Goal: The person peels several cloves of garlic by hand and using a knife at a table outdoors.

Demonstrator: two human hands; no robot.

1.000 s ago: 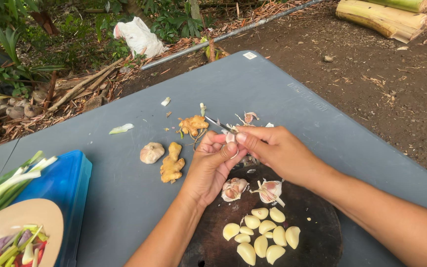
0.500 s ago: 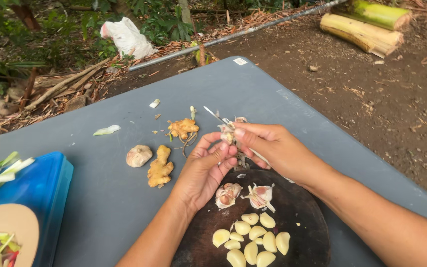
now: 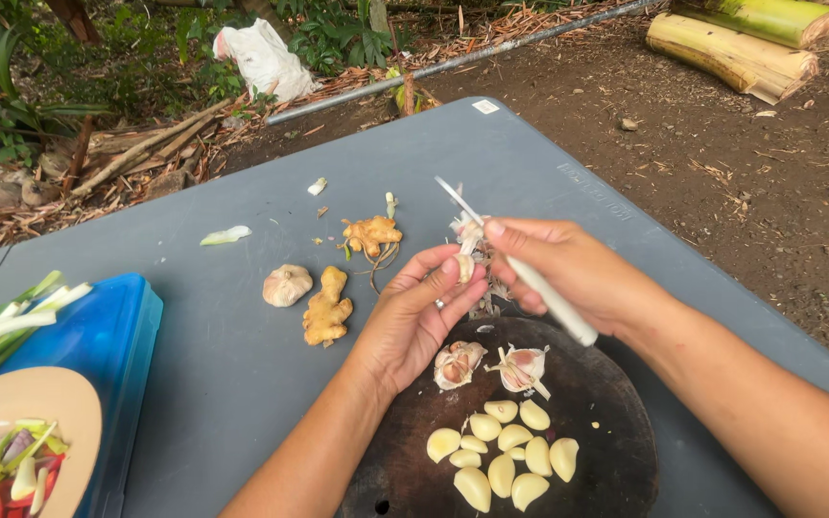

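Observation:
My left hand point(image 3: 416, 312) pinches a garlic clove point(image 3: 463, 268) between thumb and fingers above the far edge of a dark round cutting board point(image 3: 606, 451). My right hand point(image 3: 568, 269) grips a small knife point(image 3: 520, 270) with a white handle; its blade points up and away, lifting papery skin off the clove. On the board lie two partly broken garlic heads point(image 3: 491, 366) and a pile of several peeled cloves point(image 3: 501, 456).
On the grey table point(image 3: 242, 364) lie a whole garlic bulb point(image 3: 287, 285) and two ginger pieces point(image 3: 328, 305). A blue tub point(image 3: 117, 345) with green onion stalks and a tan plate point(image 3: 31, 408) of chopped vegetables stand at left. Bare soil and cut banana stems point(image 3: 741, 38) lie beyond.
The knife has swung from lying low across the clove to pointing upward, pulling skin away. Both hands have risen slightly above the board.

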